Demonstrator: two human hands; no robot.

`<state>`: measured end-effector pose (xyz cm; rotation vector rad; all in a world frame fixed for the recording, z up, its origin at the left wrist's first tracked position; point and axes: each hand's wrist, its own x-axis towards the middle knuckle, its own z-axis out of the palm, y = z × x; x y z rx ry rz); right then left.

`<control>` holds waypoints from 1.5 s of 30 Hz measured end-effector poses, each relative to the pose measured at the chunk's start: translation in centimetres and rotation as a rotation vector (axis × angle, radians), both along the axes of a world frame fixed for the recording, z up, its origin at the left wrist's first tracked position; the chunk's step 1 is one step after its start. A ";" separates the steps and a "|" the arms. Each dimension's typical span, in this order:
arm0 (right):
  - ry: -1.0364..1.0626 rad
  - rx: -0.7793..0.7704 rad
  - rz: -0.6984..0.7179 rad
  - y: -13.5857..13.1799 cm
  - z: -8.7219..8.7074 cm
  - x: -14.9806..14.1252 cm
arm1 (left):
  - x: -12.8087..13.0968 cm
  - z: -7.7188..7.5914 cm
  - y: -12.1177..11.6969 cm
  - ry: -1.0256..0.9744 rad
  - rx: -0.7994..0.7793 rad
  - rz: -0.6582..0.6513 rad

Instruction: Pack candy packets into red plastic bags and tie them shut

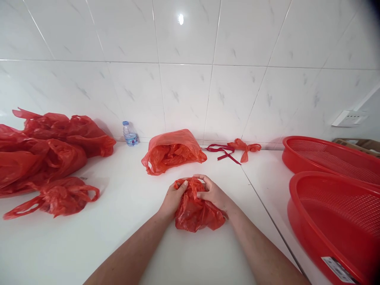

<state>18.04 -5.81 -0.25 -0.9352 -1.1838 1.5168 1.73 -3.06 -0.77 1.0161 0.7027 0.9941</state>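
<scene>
A crumpled red plastic bag lies on the white table in front of me, its top bunched together. My left hand is closed on the left side of that top, thumb pressed over the plastic. From the right, my right hand grips the bunched part with thumb and fingers. What the bag contains cannot be made out. Just beyond my hands sits another red plastic bag, lying on its side, its mouth facing me and more crumpled red plastic inside.
Full-looking red bags heap up at the left, with a smaller handled bag before them. A water bottle, dark red ribbon and knotted red plastic lie along the tiled wall. Two red baskets stand right.
</scene>
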 end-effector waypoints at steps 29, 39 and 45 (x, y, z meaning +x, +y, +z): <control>0.495 -0.076 -0.237 0.5 -0.2 3.2 | -0.3 -0.3 0.2 0.430 0.501 0.337; 0.576 -0.038 -0.632 1.8 -1.8 9.1 | -3.7 0.5 2.8 0.567 0.605 0.648; 0.559 -0.043 -0.688 1.9 -1.8 9.3 | -4.4 -0.1 3.8 0.569 0.479 0.705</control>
